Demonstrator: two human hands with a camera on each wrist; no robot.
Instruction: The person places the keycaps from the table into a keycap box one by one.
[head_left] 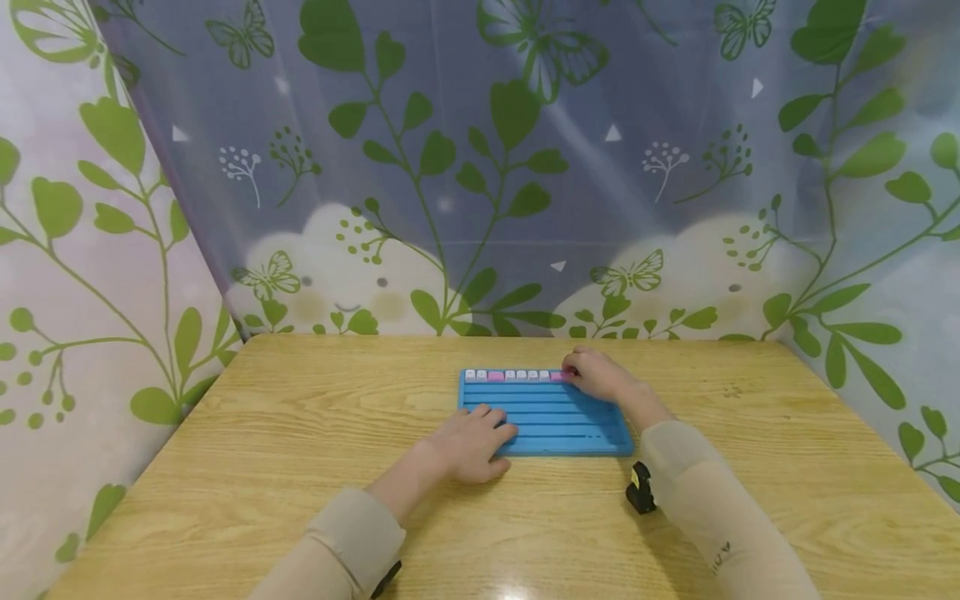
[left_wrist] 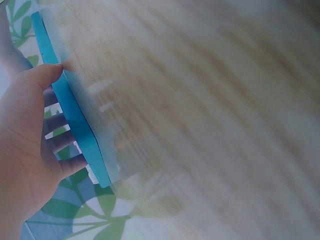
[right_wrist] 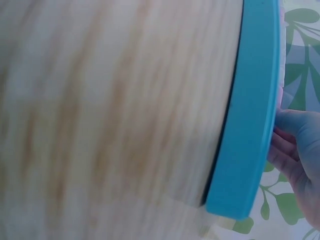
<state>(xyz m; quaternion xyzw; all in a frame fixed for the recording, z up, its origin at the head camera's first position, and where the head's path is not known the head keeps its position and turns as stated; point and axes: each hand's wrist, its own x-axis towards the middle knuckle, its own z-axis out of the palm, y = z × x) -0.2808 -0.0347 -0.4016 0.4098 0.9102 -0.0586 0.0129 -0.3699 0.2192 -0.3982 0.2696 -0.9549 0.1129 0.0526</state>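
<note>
A blue tray [head_left: 555, 425] with parallel ridges lies on the table. Small white tiles [head_left: 521, 376] with faint marks and a pink tile [head_left: 496, 377] line its back row. My left hand [head_left: 468, 442] rests on the tray's front left part, fingers spread; the left wrist view shows its thumb [left_wrist: 50, 75] against the tray's front edge. At the right end of the back row, my right hand [head_left: 597, 375] pinches another pink tile [head_left: 557, 377], partly covered by the fingers. In the right wrist view that hand [right_wrist: 300, 150] is beyond the tray's side wall [right_wrist: 247, 110].
The tray sits on a wood-grain table [head_left: 300, 417]. A patterned cloth [head_left: 450, 167] with leaves and butterflies hangs behind the table's back edge and at both sides. A black device [head_left: 641, 490] is strapped beneath the right sleeve.
</note>
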